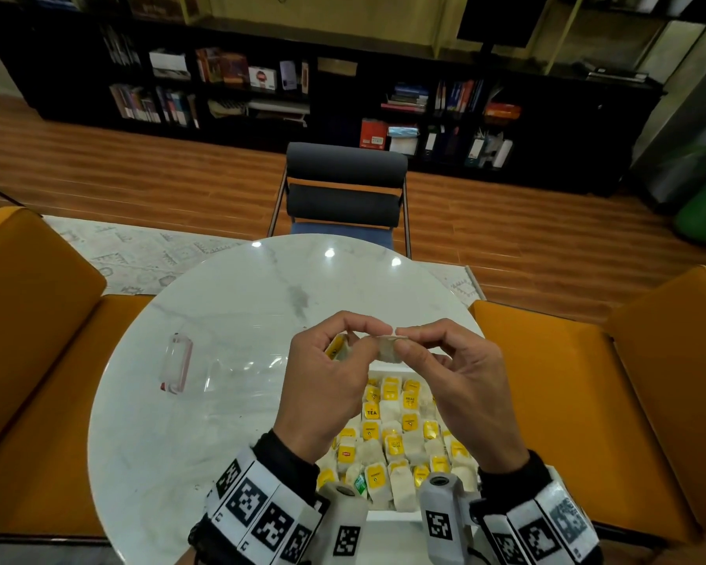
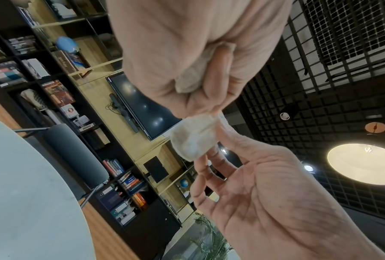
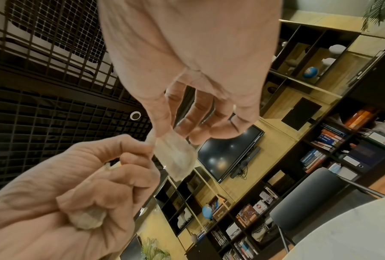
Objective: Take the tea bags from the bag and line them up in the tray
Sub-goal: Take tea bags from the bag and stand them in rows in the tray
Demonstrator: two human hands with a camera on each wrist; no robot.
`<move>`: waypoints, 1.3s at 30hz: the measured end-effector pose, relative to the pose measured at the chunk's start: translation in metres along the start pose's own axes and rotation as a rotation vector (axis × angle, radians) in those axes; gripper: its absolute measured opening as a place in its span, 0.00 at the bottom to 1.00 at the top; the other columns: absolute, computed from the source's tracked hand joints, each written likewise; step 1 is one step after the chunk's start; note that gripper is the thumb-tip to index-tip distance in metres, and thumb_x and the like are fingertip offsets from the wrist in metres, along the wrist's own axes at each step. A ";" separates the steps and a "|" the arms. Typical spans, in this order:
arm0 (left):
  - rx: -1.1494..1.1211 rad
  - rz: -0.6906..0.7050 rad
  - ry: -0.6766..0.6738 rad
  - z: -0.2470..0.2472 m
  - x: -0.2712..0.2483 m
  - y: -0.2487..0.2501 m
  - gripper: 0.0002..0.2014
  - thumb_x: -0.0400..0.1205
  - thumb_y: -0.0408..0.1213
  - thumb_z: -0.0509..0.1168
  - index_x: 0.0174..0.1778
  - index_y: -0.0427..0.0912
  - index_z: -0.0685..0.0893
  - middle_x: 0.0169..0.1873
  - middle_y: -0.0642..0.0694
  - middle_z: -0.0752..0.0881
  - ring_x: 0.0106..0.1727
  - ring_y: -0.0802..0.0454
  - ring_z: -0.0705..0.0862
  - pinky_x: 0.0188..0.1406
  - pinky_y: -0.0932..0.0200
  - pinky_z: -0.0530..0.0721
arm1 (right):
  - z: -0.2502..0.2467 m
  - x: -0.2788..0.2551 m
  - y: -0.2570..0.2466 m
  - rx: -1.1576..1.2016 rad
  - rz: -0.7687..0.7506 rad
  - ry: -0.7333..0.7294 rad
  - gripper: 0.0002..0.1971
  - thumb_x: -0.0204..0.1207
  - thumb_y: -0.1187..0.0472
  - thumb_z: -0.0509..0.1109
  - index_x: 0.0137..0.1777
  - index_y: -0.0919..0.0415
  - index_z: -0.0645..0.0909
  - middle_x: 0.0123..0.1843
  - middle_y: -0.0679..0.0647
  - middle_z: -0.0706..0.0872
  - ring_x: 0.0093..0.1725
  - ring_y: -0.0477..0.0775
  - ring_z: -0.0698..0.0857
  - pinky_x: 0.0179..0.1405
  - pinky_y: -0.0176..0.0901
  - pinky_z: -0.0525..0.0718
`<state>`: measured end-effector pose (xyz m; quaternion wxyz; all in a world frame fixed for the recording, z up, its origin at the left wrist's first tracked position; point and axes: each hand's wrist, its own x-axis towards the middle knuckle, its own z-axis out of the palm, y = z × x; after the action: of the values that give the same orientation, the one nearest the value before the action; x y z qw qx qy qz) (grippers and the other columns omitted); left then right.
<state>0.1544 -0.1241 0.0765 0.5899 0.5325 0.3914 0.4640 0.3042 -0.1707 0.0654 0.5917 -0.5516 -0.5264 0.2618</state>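
A pale tea bag (image 1: 389, 347) hangs in the air between both hands, above the far end of the white tray (image 1: 392, 517). My left hand (image 1: 376, 337) pinches its left end and my right hand (image 1: 404, 341) pinches its right end. The wrist views show the same tea bag (image 2: 193, 139) (image 3: 176, 156) held between thumb and forefinger tips. A second tea bag (image 2: 193, 79) (image 3: 86, 219) with a yellow tag (image 1: 337, 346) lies curled inside the left hand's other fingers. Several tea bags with yellow tags (image 1: 396, 438) fill the tray in rows. The clear plastic bag (image 1: 221, 373) lies flat to the left.
The round white marble table (image 1: 221, 303) carries the tray near its front edge. The bag's pink zip end (image 1: 176, 362) points left. Orange seats stand at the left (image 1: 37, 320) and right (image 1: 587, 381), and a dark chair (image 1: 345, 189) is beyond the table.
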 end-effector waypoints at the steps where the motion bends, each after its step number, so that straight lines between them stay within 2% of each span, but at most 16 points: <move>1: -0.014 -0.014 0.006 0.000 0.000 -0.001 0.10 0.82 0.27 0.68 0.45 0.46 0.91 0.20 0.51 0.72 0.17 0.57 0.64 0.16 0.67 0.64 | 0.000 0.000 0.000 0.004 0.004 0.001 0.03 0.74 0.63 0.77 0.47 0.58 0.90 0.42 0.50 0.92 0.47 0.56 0.89 0.41 0.59 0.89; 3: -0.012 -0.018 -0.008 -0.002 0.000 0.000 0.09 0.82 0.29 0.69 0.49 0.46 0.92 0.20 0.52 0.73 0.16 0.57 0.65 0.15 0.68 0.65 | 0.000 0.000 0.000 0.008 0.006 -0.001 0.03 0.75 0.65 0.77 0.47 0.59 0.90 0.43 0.52 0.92 0.47 0.56 0.89 0.40 0.59 0.89; 5: 0.033 -0.007 -0.027 -0.003 0.000 0.000 0.06 0.82 0.31 0.71 0.47 0.45 0.92 0.19 0.56 0.75 0.16 0.59 0.68 0.15 0.68 0.66 | -0.001 0.000 0.000 0.007 0.007 -0.003 0.03 0.75 0.67 0.77 0.47 0.61 0.90 0.43 0.52 0.92 0.46 0.56 0.90 0.40 0.56 0.90; 8: 0.034 -0.049 -0.040 -0.006 0.003 -0.005 0.09 0.81 0.30 0.70 0.44 0.49 0.92 0.20 0.53 0.71 0.18 0.55 0.64 0.16 0.66 0.63 | -0.003 0.001 -0.002 0.034 0.025 0.000 0.03 0.76 0.67 0.75 0.47 0.62 0.89 0.43 0.53 0.92 0.46 0.53 0.90 0.40 0.44 0.89; 10: 0.042 -0.080 -0.077 -0.006 0.003 -0.006 0.06 0.81 0.35 0.72 0.44 0.50 0.92 0.21 0.54 0.71 0.19 0.55 0.63 0.17 0.66 0.63 | -0.004 0.002 -0.003 0.051 0.040 0.003 0.03 0.77 0.67 0.75 0.48 0.63 0.89 0.43 0.53 0.92 0.46 0.52 0.90 0.41 0.40 0.88; 12: 0.057 -0.083 -0.096 -0.006 0.003 -0.007 0.02 0.80 0.40 0.75 0.42 0.48 0.91 0.21 0.55 0.73 0.18 0.56 0.65 0.16 0.66 0.63 | -0.005 0.003 -0.003 0.047 0.042 0.004 0.03 0.77 0.67 0.75 0.48 0.63 0.89 0.44 0.53 0.92 0.46 0.53 0.90 0.43 0.40 0.89; 19: 0.104 -0.144 -0.120 -0.005 0.005 -0.012 0.04 0.79 0.41 0.77 0.40 0.47 0.90 0.24 0.49 0.74 0.19 0.53 0.63 0.16 0.66 0.62 | -0.007 0.003 -0.001 0.049 0.063 0.014 0.04 0.78 0.67 0.74 0.50 0.61 0.88 0.47 0.53 0.92 0.50 0.55 0.90 0.46 0.40 0.88; 23: 0.094 -0.146 -0.110 -0.002 0.006 -0.015 0.04 0.79 0.41 0.76 0.41 0.46 0.90 0.23 0.50 0.74 0.19 0.52 0.64 0.16 0.65 0.63 | -0.014 0.004 0.000 0.014 0.126 -0.072 0.07 0.77 0.65 0.75 0.54 0.60 0.88 0.49 0.52 0.93 0.50 0.53 0.91 0.47 0.41 0.89; 26: 0.098 -0.168 -0.096 0.003 0.003 -0.023 0.02 0.80 0.39 0.75 0.43 0.47 0.90 0.21 0.52 0.73 0.18 0.55 0.63 0.16 0.66 0.62 | -0.021 0.002 0.007 -0.064 0.149 -0.117 0.05 0.77 0.65 0.76 0.52 0.61 0.89 0.46 0.52 0.93 0.46 0.53 0.92 0.47 0.43 0.90; 29: 0.030 -0.278 -0.072 0.001 -0.001 -0.033 0.02 0.81 0.39 0.74 0.47 0.45 0.90 0.22 0.52 0.72 0.20 0.55 0.63 0.15 0.67 0.61 | -0.038 0.002 0.033 -0.160 0.228 -0.101 0.02 0.77 0.63 0.77 0.48 0.60 0.89 0.42 0.52 0.93 0.42 0.53 0.91 0.43 0.43 0.89; 31: -0.064 -0.388 -0.043 -0.007 -0.003 -0.039 0.06 0.82 0.39 0.72 0.50 0.41 0.89 0.23 0.51 0.72 0.20 0.57 0.62 0.14 0.68 0.59 | -0.052 -0.001 0.068 -0.300 0.317 -0.107 0.01 0.77 0.61 0.77 0.44 0.57 0.89 0.38 0.51 0.92 0.38 0.49 0.90 0.42 0.48 0.89; 34: -0.209 -0.496 -0.004 -0.020 -0.008 -0.044 0.08 0.84 0.39 0.69 0.53 0.38 0.87 0.26 0.48 0.71 0.19 0.58 0.63 0.11 0.69 0.59 | -0.062 -0.019 0.128 -0.531 0.520 -0.153 0.08 0.74 0.59 0.79 0.35 0.52 0.85 0.31 0.50 0.89 0.33 0.49 0.85 0.43 0.57 0.87; 36: -0.312 -0.556 0.018 -0.026 -0.010 -0.047 0.09 0.85 0.40 0.67 0.52 0.38 0.86 0.26 0.49 0.72 0.18 0.59 0.64 0.10 0.70 0.60 | -0.060 -0.034 0.157 -0.648 0.643 -0.226 0.10 0.73 0.59 0.80 0.33 0.55 0.84 0.33 0.54 0.89 0.35 0.53 0.86 0.44 0.53 0.87; 39: -0.481 -0.660 0.024 -0.030 -0.012 -0.049 0.09 0.85 0.43 0.66 0.52 0.41 0.84 0.25 0.50 0.73 0.17 0.61 0.65 0.07 0.71 0.59 | -0.051 -0.052 0.180 -0.722 0.753 -0.319 0.12 0.73 0.61 0.78 0.30 0.56 0.81 0.31 0.52 0.85 0.34 0.52 0.84 0.37 0.41 0.82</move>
<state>0.1286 -0.1278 0.0241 0.8102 0.2199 0.4282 0.3343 0.3833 -0.1904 -0.1109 0.1429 -0.8236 -0.4321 0.3384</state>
